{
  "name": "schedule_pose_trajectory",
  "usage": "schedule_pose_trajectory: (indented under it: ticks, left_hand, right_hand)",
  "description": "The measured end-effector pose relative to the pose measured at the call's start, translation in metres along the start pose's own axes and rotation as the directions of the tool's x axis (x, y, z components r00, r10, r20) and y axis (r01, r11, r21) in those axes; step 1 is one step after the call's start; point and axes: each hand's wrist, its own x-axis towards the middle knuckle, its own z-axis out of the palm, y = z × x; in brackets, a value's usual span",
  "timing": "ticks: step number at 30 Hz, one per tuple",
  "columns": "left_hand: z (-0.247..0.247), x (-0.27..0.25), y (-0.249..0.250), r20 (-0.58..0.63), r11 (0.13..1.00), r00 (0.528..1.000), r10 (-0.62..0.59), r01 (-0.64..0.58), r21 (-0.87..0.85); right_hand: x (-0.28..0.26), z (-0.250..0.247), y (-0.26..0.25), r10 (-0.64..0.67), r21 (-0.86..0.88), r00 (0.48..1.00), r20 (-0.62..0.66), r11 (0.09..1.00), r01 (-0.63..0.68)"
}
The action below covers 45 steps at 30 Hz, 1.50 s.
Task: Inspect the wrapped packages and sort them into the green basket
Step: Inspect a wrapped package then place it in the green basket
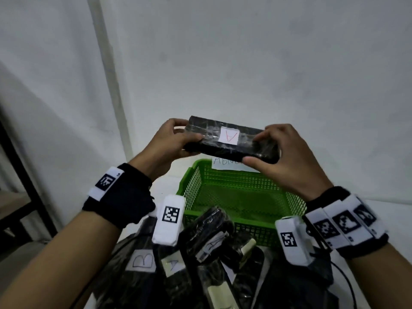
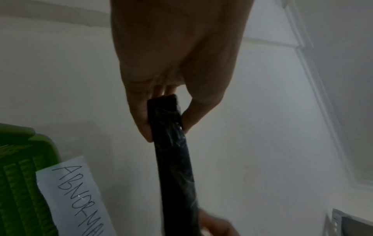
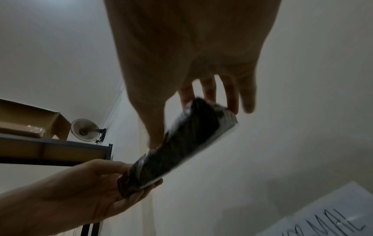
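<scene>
Above the far end of the green basket (image 1: 236,195), a flat package (image 1: 231,139) wrapped in black film is being held level in the air by both hands. Its left end is being pinched by the left hand (image 1: 169,143), with the thumb on the near side and the fingers curled over the far edge. Its right end is being gripped by the right hand (image 1: 283,159), the thumb being pressed under the near edge and the fingers being laid over the top. A white label (image 1: 229,135) with a red letter A is being shown on the upper face, between the two hands. A paper sign (image 2: 74,196) with handwritten letters is being carried on the far wall of the basket, just below the package. Nearer to the person, a pile of other black wrapped packages (image 1: 200,253) is lying against the near wall of the basket; one label (image 1: 141,260) among them is marked B. Far to the left, in the right wrist view, a shelf (image 3: 54,148) is bearing a cardboard box (image 3: 30,119), and a fan (image 3: 84,130) is being kept on the wall beside it.
</scene>
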Motion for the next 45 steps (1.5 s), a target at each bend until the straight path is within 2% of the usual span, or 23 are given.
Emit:
schedule_pose_trajectory:
  ticks: [2,4,8,9,11,13,14,17,19,20,21,22,23,24,25,26,27,28,30,34,38,41,45]
  left_hand:
    - [0.0,0.011,0.005,0.069,0.997,0.996,0.064,-0.066,0.03]
    - [0.002,0.021,0.011,0.193,0.987,0.972,0.131,-0.147,0.068]
    - [0.016,0.036,0.025,0.481,0.928,0.855,0.195,-0.32,0.191]
    - [0.02,0.039,0.027,0.481,0.924,0.853,0.201,-0.329,0.197]
    - [0.026,0.047,0.027,0.377,0.939,0.903,0.205,-0.291,0.186]
    - [0.026,0.052,0.023,0.274,0.946,0.954,0.125,-0.197,0.256]
    - [0.025,0.053,0.02,0.268,0.934,0.962,0.054,-0.144,0.328]
    - [0.019,0.054,0.002,0.29,0.872,0.95,-0.117,-0.042,0.487]
    - [0.017,0.058,-0.011,0.26,0.891,0.955,-0.139,0.006,0.455]
    - [0.016,0.06,-0.017,0.25,0.918,0.959,-0.135,0.026,0.396]
    - [0.015,0.063,-0.021,0.247,0.942,0.962,-0.119,0.031,0.333]
    - [0.013,0.065,-0.024,0.248,0.957,0.964,-0.098,0.023,0.288]
    - [0.011,0.069,-0.028,0.255,0.965,0.964,-0.079,0.009,0.262]
    - [0.008,0.072,-0.03,0.269,0.968,0.961,-0.067,-0.003,0.253]
    - [0.007,0.075,-0.034,0.291,0.966,0.954,-0.069,-0.009,0.259]
    - [0.004,0.078,-0.037,0.318,0.961,0.945,-0.08,-0.012,0.276]
    - [0.003,0.08,-0.041,0.347,0.955,0.933,-0.098,-0.009,0.295]
    - [0.002,0.083,-0.046,0.376,0.951,0.919,-0.121,-0.001,0.31]
    - [0.001,0.09,-0.056,0.417,0.946,0.894,-0.162,0.021,0.324]
    - [-0.005,0.103,-0.074,0.401,0.944,0.889,-0.223,0.094,0.317]
    - [-0.011,0.11,-0.086,0.323,0.946,0.912,-0.252,0.163,0.279]
    - [-0.012,0.114,-0.096,0.26,0.93,0.926,-0.274,0.185,0.319]
    - [-0.009,0.112,-0.104,0.147,0.931,0.966,-0.212,0.154,0.331]
  right_hand:
    - [0.009,-0.006,-0.001,0.007,-0.068,0.997,0.077,0.998,-0.002]
    - [0.025,-0.011,-0.003,0.001,-0.026,0.996,0.084,1.0,0.001]
    - [0.068,-0.014,-0.009,0.007,0.226,0.98,0.201,0.973,-0.053]
    - [0.077,-0.015,-0.009,-0.017,0.259,0.977,0.213,0.965,-0.04]
    - [0.09,-0.016,-0.006,-0.016,0.315,0.984,0.177,0.948,-0.041]
    - [0.096,-0.016,0.001,0.086,0.436,0.993,0.082,0.893,-0.113]
    - [0.098,-0.015,0.006,0.17,0.521,0.985,0.032,0.838,-0.162]
    - [0.099,-0.005,0.022,0.445,0.726,0.895,-0.042,0.629,-0.279]
    - [0.096,0.002,0.035,0.56,0.8,0.829,-0.002,0.498,-0.335]
    - [0.094,0.006,0.041,0.587,0.802,0.809,0.032,0.468,-0.372]
    - [0.091,0.009,0.045,0.587,0.751,0.808,0.053,0.51,-0.42]
    - [0.087,0.011,0.047,0.557,0.615,0.829,0.044,0.639,-0.462]
    - [0.083,0.012,0.049,0.49,0.376,0.872,0.01,0.806,-0.457]
    - [0.079,0.014,0.05,0.372,0.096,0.928,-0.013,0.924,-0.369]
    - [0.077,0.016,0.049,0.215,-0.108,0.977,0.004,0.971,-0.214]
    - [0.076,0.018,0.047,0.079,-0.202,0.993,0.089,0.978,-0.06]
    - [0.076,0.021,0.044,-0.004,-0.236,0.975,0.223,0.97,0.058]
    - [0.078,0.027,0.044,-0.044,-0.24,0.935,0.352,0.961,0.136]
    - [0.081,0.042,0.045,-0.038,-0.239,0.861,0.508,0.954,0.183]
    - [0.086,0.07,0.047,-0.083,-0.226,0.809,0.581,0.939,0.259]
    - [0.092,0.094,0.056,-0.111,-0.258,0.763,0.637,0.902,0.347]
    - [0.097,0.109,0.059,-0.095,-0.246,0.722,0.685,0.903,0.353]
    - [0.104,0.122,0.067,-0.04,-0.272,0.727,0.686,0.912,0.307]
